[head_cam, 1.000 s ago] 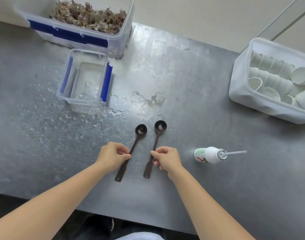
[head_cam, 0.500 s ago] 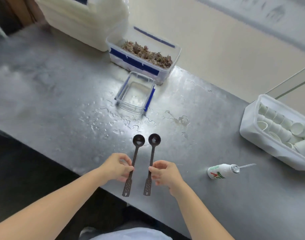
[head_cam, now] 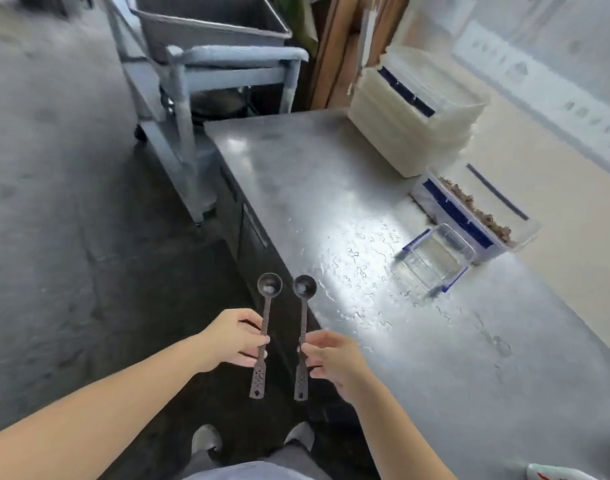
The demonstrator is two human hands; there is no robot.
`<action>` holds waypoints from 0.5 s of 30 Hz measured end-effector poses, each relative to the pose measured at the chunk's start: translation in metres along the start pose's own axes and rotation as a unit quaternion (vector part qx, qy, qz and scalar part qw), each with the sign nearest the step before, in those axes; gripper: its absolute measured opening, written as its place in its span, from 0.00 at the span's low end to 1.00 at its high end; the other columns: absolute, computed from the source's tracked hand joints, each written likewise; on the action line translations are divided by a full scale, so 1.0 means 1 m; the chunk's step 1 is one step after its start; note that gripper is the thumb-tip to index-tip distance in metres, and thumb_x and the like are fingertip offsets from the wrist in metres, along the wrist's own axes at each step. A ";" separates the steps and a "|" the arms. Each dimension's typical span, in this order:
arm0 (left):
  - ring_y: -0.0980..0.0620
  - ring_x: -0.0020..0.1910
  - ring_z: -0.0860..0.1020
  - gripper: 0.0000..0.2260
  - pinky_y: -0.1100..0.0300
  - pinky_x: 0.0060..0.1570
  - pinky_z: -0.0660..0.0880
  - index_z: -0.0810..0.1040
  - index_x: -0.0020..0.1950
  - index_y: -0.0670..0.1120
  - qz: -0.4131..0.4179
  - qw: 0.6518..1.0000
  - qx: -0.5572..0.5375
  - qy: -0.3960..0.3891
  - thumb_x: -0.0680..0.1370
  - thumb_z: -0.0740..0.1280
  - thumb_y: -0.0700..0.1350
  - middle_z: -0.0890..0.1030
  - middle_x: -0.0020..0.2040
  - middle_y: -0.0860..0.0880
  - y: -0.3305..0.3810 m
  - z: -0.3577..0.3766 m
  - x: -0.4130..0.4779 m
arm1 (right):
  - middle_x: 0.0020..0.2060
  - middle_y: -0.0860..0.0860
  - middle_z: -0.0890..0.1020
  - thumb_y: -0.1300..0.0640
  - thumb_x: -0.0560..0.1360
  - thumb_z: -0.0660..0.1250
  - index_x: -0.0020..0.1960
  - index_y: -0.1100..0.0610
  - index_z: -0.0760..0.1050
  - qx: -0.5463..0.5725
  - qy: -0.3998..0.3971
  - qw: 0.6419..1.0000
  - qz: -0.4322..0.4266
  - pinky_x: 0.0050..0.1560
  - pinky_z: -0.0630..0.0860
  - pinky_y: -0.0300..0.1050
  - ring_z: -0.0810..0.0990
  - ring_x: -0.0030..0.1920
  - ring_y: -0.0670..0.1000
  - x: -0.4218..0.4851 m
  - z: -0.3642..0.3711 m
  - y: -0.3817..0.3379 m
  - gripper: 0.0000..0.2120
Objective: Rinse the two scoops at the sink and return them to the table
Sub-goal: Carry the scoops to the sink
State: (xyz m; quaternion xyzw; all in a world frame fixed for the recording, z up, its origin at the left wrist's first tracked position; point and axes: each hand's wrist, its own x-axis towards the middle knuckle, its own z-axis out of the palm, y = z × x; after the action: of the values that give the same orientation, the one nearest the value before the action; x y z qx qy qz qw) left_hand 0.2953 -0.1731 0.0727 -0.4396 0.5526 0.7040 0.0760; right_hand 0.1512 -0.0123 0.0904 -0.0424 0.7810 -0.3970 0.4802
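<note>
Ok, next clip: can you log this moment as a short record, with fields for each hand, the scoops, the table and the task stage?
left hand: pinches the left scoop by its handle
right hand: pinches the right scoop by its handle
scoops: side by side, apart, bowls pointing away from the person
table: steel, wet; carries a clear container, a tub of dried pieces, a stack of white tubs
stage: scoops in hand, off the table

Single view: head cam, wide-angle, worn by the person, pitched forward and down. Left hand [head_cam: 232, 341] with left scoop [head_cam: 269, 287] and right hand [head_cam: 334, 358] with right scoop [head_cam: 304, 285] sit low centre, near the lens. Forearms enter from the bottom edge. Table [head_cam: 435, 341] fills frame right, floor [head_cam: 54, 237] frame left, and cart [head_cam: 206, 64] sits far at top. Frame is motion-blurred.
</note>
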 end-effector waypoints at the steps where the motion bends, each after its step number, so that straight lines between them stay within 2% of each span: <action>1: 0.41 0.45 0.86 0.10 0.41 0.49 0.82 0.79 0.53 0.41 0.000 1.000 -0.016 0.013 0.74 0.73 0.35 0.85 0.47 0.38 -0.008 -0.016 -0.007 | 0.43 0.54 0.85 0.60 0.73 0.73 0.46 0.54 0.83 -0.010 -0.014 1.000 -0.008 0.35 0.79 0.39 0.83 0.39 0.50 -0.002 0.017 -0.005 0.02; 5: 0.42 0.44 0.86 0.10 0.42 0.49 0.82 0.78 0.54 0.44 0.005 0.995 -0.074 0.073 0.74 0.72 0.35 0.85 0.48 0.39 -0.040 -0.073 -0.036 | 0.38 0.51 0.84 0.62 0.74 0.71 0.45 0.55 0.84 -0.069 -0.077 0.994 -0.037 0.37 0.82 0.40 0.82 0.36 0.48 -0.009 0.080 -0.026 0.04; 11: 0.39 0.44 0.86 0.09 0.41 0.46 0.83 0.78 0.53 0.41 0.027 0.964 -0.198 0.174 0.74 0.72 0.35 0.85 0.48 0.37 -0.087 -0.140 -0.085 | 0.37 0.53 0.84 0.66 0.75 0.68 0.48 0.60 0.83 -0.140 -0.191 0.969 -0.074 0.44 0.83 0.46 0.81 0.37 0.50 -0.013 0.163 -0.058 0.05; 15: 0.39 0.44 0.86 0.10 0.46 0.41 0.83 0.78 0.53 0.40 0.025 0.937 -0.259 0.234 0.73 0.73 0.34 0.84 0.49 0.37 -0.115 -0.169 -0.117 | 0.38 0.53 0.84 0.66 0.76 0.68 0.48 0.60 0.82 -0.192 -0.258 0.943 -0.087 0.45 0.82 0.47 0.80 0.37 0.50 -0.013 0.216 -0.074 0.05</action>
State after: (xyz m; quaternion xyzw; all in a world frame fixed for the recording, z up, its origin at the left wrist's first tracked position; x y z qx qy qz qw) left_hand 0.5239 -0.2281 0.0729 -0.5829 0.3638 0.7014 -0.1895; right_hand 0.3038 -0.1823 0.1005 -0.3027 0.6851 -0.2555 0.6113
